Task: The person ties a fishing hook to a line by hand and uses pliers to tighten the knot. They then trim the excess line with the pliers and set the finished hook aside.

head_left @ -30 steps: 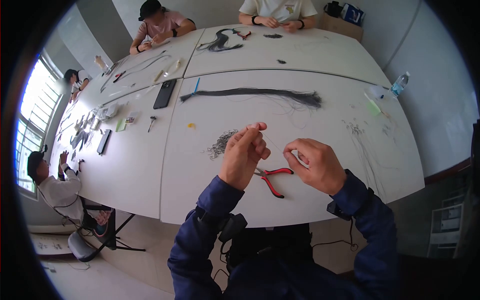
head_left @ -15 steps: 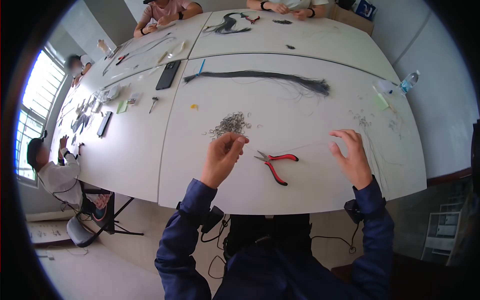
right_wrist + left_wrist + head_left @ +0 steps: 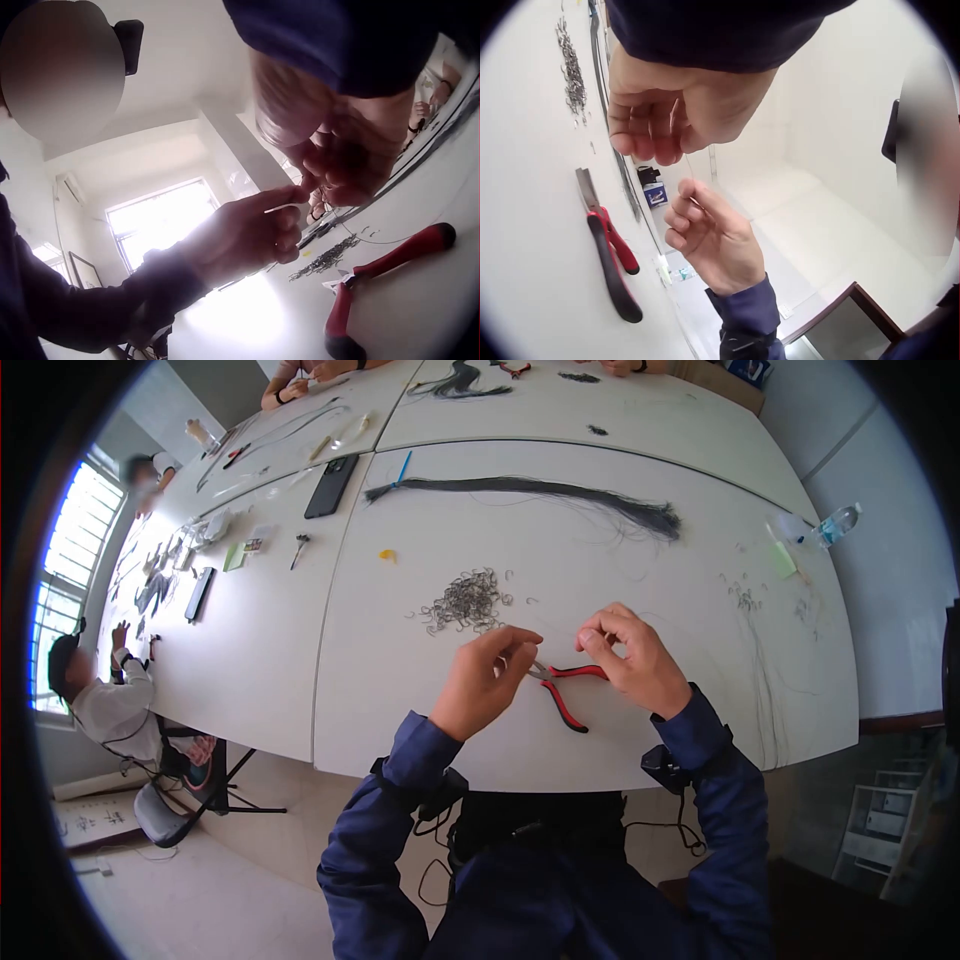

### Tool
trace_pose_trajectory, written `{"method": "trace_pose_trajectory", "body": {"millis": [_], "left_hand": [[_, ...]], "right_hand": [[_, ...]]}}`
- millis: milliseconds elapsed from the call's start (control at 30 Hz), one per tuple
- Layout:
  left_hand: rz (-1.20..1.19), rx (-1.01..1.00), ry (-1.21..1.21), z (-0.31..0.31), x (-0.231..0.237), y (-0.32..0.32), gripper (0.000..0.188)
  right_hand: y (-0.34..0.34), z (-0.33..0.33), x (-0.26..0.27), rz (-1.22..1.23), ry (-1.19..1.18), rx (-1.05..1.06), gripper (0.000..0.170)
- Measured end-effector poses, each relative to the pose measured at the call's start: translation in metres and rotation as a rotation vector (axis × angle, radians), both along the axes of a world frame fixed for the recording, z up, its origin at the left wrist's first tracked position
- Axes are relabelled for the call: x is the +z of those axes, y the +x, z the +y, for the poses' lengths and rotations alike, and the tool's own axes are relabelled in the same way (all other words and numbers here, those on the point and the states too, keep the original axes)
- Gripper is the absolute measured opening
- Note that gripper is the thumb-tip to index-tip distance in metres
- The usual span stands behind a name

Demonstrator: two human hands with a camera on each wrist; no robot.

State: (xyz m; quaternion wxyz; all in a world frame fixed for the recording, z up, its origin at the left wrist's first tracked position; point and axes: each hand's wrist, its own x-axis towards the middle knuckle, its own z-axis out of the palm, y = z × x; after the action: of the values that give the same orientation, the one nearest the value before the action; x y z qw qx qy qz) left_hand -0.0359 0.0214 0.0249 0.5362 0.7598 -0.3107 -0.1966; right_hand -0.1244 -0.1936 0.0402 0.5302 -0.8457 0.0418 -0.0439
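Note:
My left hand [image 3: 488, 678] and right hand [image 3: 635, 658] are raised over the near part of the table, fingertips a short way apart. Between them runs a thin pale thread [image 3: 691, 166], pinched by thumb and finger at both ends; a loose length curves away in the right wrist view. Pliers with red and black handles [image 3: 565, 705] lie on the table below the hands, jaws partly hidden by the left fingers in the head view. Just beyond the left hand is a pile of small curved metal hooks [image 3: 468, 600].
A bundle of dark strands [image 3: 530, 486] tied in blue lies across the table [image 3: 400, 710]. Loose pale threads [image 3: 765, 670] spread at the right, near a water bottle [image 3: 838, 525]. A black phone [image 3: 331, 487] and a yellow bit [image 3: 388, 555] lie leftward. Other people sit around.
Half a second ago the hands were wide apart with the thread stretched between them and the right fingers spread. They have since come together, and the right fingers have curled in.

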Motion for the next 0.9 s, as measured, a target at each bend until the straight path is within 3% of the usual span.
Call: {"method": "trace_pose_trajectory", "body": {"millis": [67, 100, 200, 433, 533, 600, 700, 900], "left_hand": [[-0.546, -0.091, 0.063, 0.006, -0.012, -0.008, 0.022], [-0.543, -0.163, 0.106, 0.009, -0.018, -0.012, 0.033], [-0.619, -0.189, 0.116, 0.005, -0.032, -0.009, 0.031], [-0.708, -0.146, 0.053, -0.054, -0.038, 0.004, 0.028], [-0.189, -0.039, -0.104, -0.067, -0.011, 0.009, 0.024], [0.370, 0.005, -0.337, -0.066, 0.001, 0.017, 0.029], [0.409, 0.040, -0.321, -0.055, 0.002, 0.030, 0.031], [0.549, 0.059, -0.204, -0.040, -0.009, 0.024, 0.028]], "right_hand": [[0.006, -0.012, -0.006, -0.134, 0.011, -0.061, 0.023], [0.006, -0.018, -0.003, -0.107, 0.124, -0.042, 0.024], [0.008, -0.026, 0.001, 0.023, 0.294, -0.099, 0.025], [0.022, -0.035, 0.022, -0.024, 0.145, -0.198, 0.023], [0.023, -0.021, 0.011, -0.124, 0.145, -0.164, 0.022], [0.019, -0.021, 0.005, -0.008, 0.070, -0.092, 0.019], [0.018, -0.016, 0.007, 0.104, -0.139, -0.041, 0.015], [0.019, -0.009, 0.005, 0.095, -0.038, -0.035, 0.015]]}}
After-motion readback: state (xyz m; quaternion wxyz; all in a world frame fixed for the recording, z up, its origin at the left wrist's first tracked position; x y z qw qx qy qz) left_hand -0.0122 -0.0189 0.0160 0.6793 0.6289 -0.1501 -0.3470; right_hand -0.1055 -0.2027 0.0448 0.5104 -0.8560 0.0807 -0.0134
